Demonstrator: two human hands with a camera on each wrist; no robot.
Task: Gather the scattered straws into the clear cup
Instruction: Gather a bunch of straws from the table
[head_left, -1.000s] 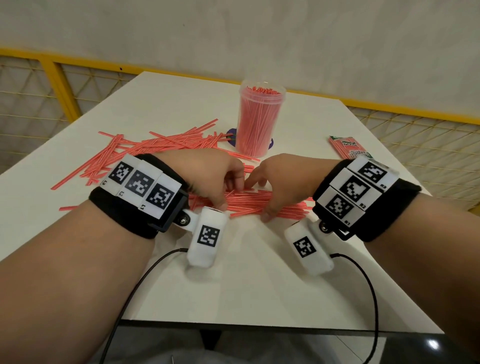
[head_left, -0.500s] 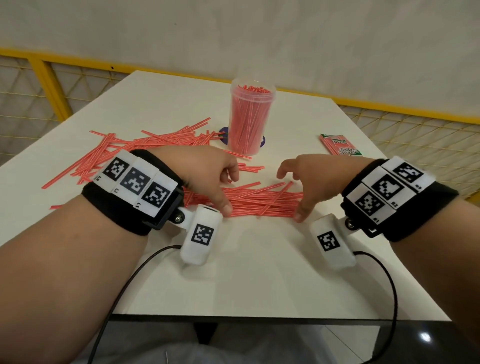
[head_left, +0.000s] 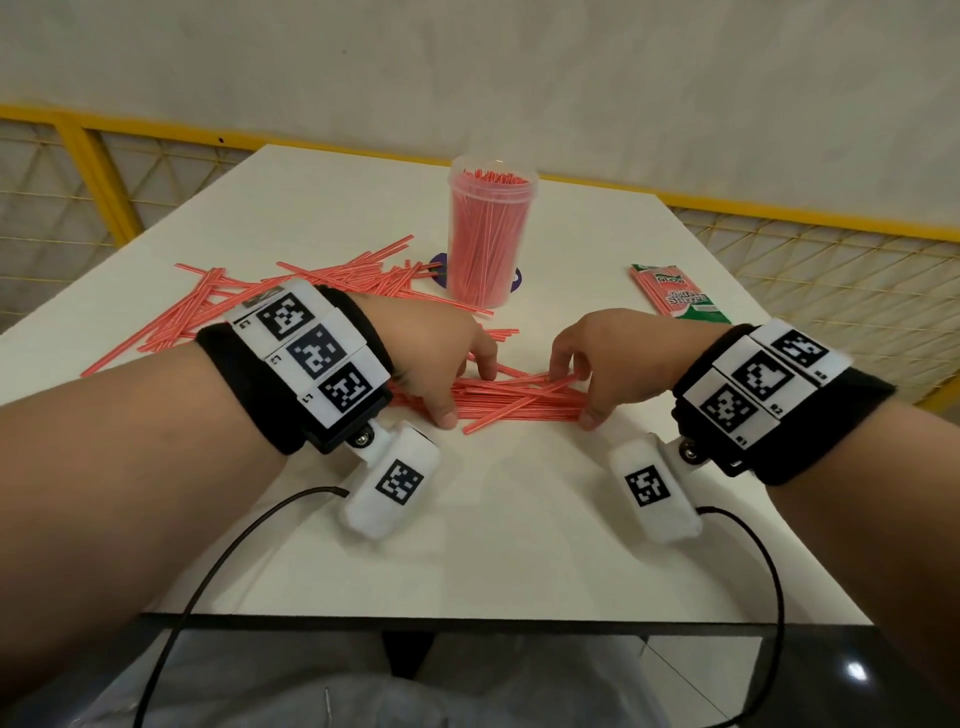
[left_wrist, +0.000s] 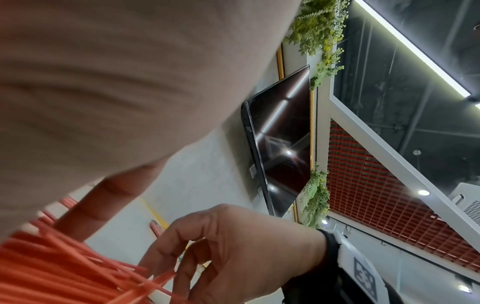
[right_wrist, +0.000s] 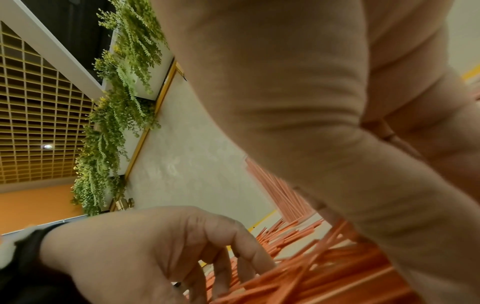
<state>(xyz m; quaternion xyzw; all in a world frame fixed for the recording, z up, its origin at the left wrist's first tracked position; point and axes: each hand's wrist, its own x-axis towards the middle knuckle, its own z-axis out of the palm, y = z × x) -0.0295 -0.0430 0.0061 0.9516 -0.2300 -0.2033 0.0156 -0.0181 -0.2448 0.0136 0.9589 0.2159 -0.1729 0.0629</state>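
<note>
- Left hand (head_left: 441, 358) is palm down, fingers (head_left: 485, 358) curled, thumb tip pressed down at the left end of a straw bundle (head_left: 514, 400).
- Right hand (head_left: 608, 358) mirrors it, fingers (head_left: 563, 364) arched onto the bundle's right end, thumb low at the near edge.
- Both forearms are bare, angling inward, each wrist wearing a black band.

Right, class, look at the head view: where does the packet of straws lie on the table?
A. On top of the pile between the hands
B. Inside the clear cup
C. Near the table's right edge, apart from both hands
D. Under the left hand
C: the packet of straws lies flat by the right edge of the table, beyond the right hand and touching neither hand.
</note>
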